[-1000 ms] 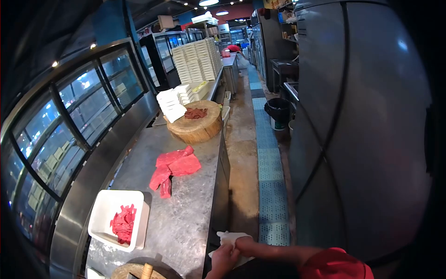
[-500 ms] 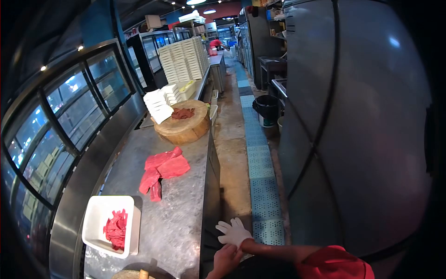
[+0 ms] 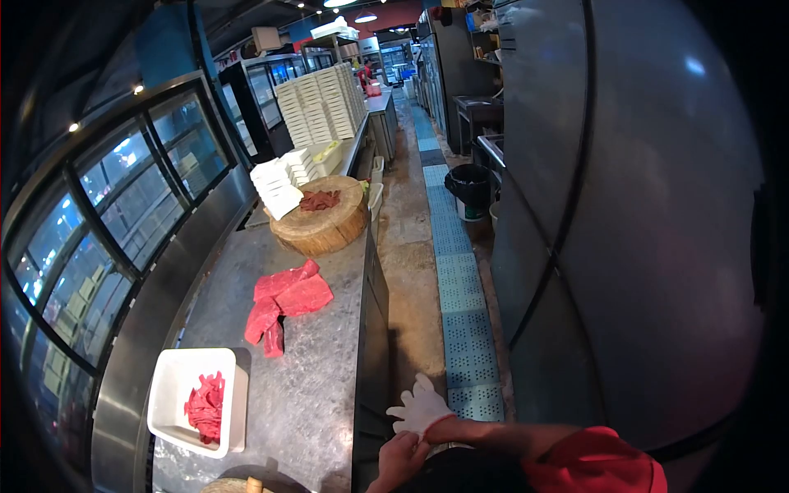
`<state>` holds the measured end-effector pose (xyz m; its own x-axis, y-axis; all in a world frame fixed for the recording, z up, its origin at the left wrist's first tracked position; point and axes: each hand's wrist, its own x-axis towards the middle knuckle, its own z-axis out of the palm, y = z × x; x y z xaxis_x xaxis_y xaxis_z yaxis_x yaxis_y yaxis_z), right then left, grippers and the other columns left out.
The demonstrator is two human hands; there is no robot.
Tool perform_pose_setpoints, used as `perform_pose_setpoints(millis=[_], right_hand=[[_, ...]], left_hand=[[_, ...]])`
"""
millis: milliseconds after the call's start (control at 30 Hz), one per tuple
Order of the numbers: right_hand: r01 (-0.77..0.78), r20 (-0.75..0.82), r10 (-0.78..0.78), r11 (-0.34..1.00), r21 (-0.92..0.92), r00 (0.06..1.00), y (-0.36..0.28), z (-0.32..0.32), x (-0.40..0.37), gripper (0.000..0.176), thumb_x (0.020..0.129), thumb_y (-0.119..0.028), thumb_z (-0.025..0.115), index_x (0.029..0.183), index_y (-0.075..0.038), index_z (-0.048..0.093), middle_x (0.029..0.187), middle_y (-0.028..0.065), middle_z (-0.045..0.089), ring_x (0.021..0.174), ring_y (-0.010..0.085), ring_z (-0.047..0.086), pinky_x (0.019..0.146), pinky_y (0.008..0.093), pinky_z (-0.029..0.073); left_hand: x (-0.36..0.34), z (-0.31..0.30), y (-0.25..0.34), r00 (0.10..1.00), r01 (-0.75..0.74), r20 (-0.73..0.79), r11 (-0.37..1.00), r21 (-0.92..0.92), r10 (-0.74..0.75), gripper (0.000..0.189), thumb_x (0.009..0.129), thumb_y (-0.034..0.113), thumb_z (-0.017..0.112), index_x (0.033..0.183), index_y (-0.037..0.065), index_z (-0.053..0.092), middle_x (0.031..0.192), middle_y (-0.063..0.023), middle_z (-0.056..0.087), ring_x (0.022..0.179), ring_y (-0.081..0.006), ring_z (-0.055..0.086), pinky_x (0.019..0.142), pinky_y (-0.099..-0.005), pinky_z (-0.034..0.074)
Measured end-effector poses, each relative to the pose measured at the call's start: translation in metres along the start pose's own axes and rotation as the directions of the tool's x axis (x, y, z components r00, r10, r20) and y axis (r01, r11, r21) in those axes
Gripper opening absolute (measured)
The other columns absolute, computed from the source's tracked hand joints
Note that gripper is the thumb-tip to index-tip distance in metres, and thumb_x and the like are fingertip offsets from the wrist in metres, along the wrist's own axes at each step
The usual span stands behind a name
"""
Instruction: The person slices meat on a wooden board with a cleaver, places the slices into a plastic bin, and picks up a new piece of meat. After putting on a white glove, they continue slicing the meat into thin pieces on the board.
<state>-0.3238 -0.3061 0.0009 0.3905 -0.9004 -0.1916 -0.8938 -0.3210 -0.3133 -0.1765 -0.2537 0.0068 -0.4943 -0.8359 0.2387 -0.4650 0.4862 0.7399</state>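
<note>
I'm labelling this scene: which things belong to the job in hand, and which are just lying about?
Seemingly in the job:
white glove, on the right hand
left hand, near its wrist end

Apparently just lying about, untouched:
red meat slabs
white tub with meat strips
wooden block
black-lined bin

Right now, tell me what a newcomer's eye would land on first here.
Probably the raw red meat slabs on the steel counter, with red strips in a white tub nearer the camera. Beyond, darker strips lie on a round wooden block, with tall stacks of white containers behind it. At the bottom, the right hand wears a white glove, the left hand at its wrist.
</note>
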Motion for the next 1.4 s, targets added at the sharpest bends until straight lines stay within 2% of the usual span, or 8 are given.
perform_pose_setpoints(millis=[200, 533, 667, 733, 800, 933, 1067, 1400], right_hand=[[-0.229, 0.37, 0.201, 0.973, 0.031, 0.907, -0.009, -0.032, 0.004, 0.056, 0.08, -0.055, 0.056, 0.126, -0.024, 0.065, 0.126, 0.0134, 0.062, 0.125, 0.0308, 0.05, 0.112, 0.057, 0.019], [-0.05, -0.095, 0.078, 0.962, 0.269, 0.992, -0.001, -0.018, 0.083, 0.056, 0.073, -0.045, 0.067, 0.12, -0.014, 0.067, 0.115, 0.0155, 0.064, 0.116, 0.0299, 0.056, 0.109, 0.0448, 0.031], [0.597, -0.607, 0.023, 0.156, 0.787, 0.794, -0.001, -0.024, 0.105, 0.034, 0.098, -0.042, 0.046, 0.107, -0.019, 0.069, 0.115, 0.0084, 0.066, 0.115, 0.0272, 0.057, 0.109, 0.0466, 0.035], [-0.244, -0.568, -0.39, -0.916, 0.318, 0.724, 0.026, -0.02, 0.14, 0.049, 0.096, -0.059, 0.041, 0.118, -0.022, 0.063, 0.131, 0.0093, 0.058, 0.126, 0.0326, 0.049, 0.112, 0.056, 0.03], [0.09, -0.188, -0.006, -0.863, 0.497, 0.982, -0.009, -0.107, 0.072, 0.078, 0.094, -0.071, 0.032, 0.154, -0.024, 0.019, 0.158, 0.0077, 0.025, 0.14, 0.0368, 0.031, 0.112, 0.0577, 0.028], [0.044, -0.372, -0.132, -0.902, 0.429, 0.919, -0.02, -0.125, 0.06, 0.076, 0.093, -0.074, 0.026, 0.141, -0.019, 0.047, 0.151, 0.0203, 0.036, 0.138, 0.0447, 0.032, 0.117, 0.0614, 0.015], [0.106, -0.634, -0.291, -0.853, 0.511, 0.716, -0.034, -0.123, 0.062, 0.078, 0.097, -0.068, 0.021, 0.152, -0.015, 0.033, 0.16, 0.0205, 0.018, 0.148, 0.0443, 0.011, 0.12, 0.0575, 0.003], [0.092, -0.281, -0.141, -0.731, 0.676, 0.949, -0.048, -0.153, 0.064, 0.08, 0.094, -0.072, 0.021, 0.156, -0.022, 0.02, 0.161, 0.0148, 0.02, 0.142, 0.0424, 0.028, 0.112, 0.063, 0.023]], left_hand=[[0.0, 0.005, -0.007, 0.999, -0.016, -0.042, 1.0, -0.014, 0.015, 0.022, 0.081, 0.02, 0.069, 0.07, 0.004, 0.058, 0.072, -0.0158, 0.06, 0.068, -0.0376, 0.062, 0.059, -0.0445, 0.05], [0.033, -0.008, 0.018, 0.993, 0.023, -0.117, 0.998, 0.055, -0.016, 0.028, 0.084, 0.019, 0.068, 0.064, 0.004, 0.055, 0.064, -0.0157, 0.057, 0.062, -0.0385, 0.06, 0.055, -0.0436, 0.047], [0.049, -0.018, 0.037, 0.981, -0.093, -0.165, 0.994, 0.061, 0.102, 0.026, 0.084, 0.018, 0.069, 0.065, 0.004, 0.056, 0.066, -0.0138, 0.057, 0.061, -0.036, 0.06, 0.054, -0.0433, 0.046], [0.049, -0.018, 0.038, 0.978, -0.134, -0.162, 0.991, -0.021, 0.129, 0.022, 0.082, 0.015, 0.072, 0.069, 0.004, 0.057, 0.068, -0.0125, 0.056, 0.059, -0.0349, 0.058, 0.054, -0.0435, 0.047], [0.042, -0.015, 0.041, 0.981, -0.111, -0.16, 0.994, 0.011, 0.111, 0.017, 0.081, 0.015, 0.074, 0.075, 0.004, 0.062, 0.072, -0.0107, 0.06, 0.063, -0.0297, 0.062, 0.058, -0.0393, 0.05], [0.058, -0.026, 0.026, 0.927, 0.289, -0.165, 0.922, -0.256, -0.336, 0.022, 0.086, 0.017, 0.074, 0.103, 0.004, 0.068, 0.086, -0.0076, 0.068, 0.081, -0.0172, 0.066, 0.077, -0.029, 0.051], [0.067, -0.033, 0.025, 0.961, 0.048, -0.22, 0.887, -0.46, -0.167, 0.023, 0.087, 0.016, 0.073, 0.105, 0.002, 0.068, 0.094, -0.0145, 0.068, 0.09, -0.0271, 0.068, 0.082, -0.0339, 0.052], [0.051, -0.034, 0.037, 0.972, -0.232, -0.066, 0.965, -0.126, 0.225, 0.013, 0.095, 0.014, 0.061, 0.091, 0.003, 0.065, 0.086, -0.0137, 0.063, 0.076, -0.0289, 0.064, 0.068, -0.0345, 0.049]])
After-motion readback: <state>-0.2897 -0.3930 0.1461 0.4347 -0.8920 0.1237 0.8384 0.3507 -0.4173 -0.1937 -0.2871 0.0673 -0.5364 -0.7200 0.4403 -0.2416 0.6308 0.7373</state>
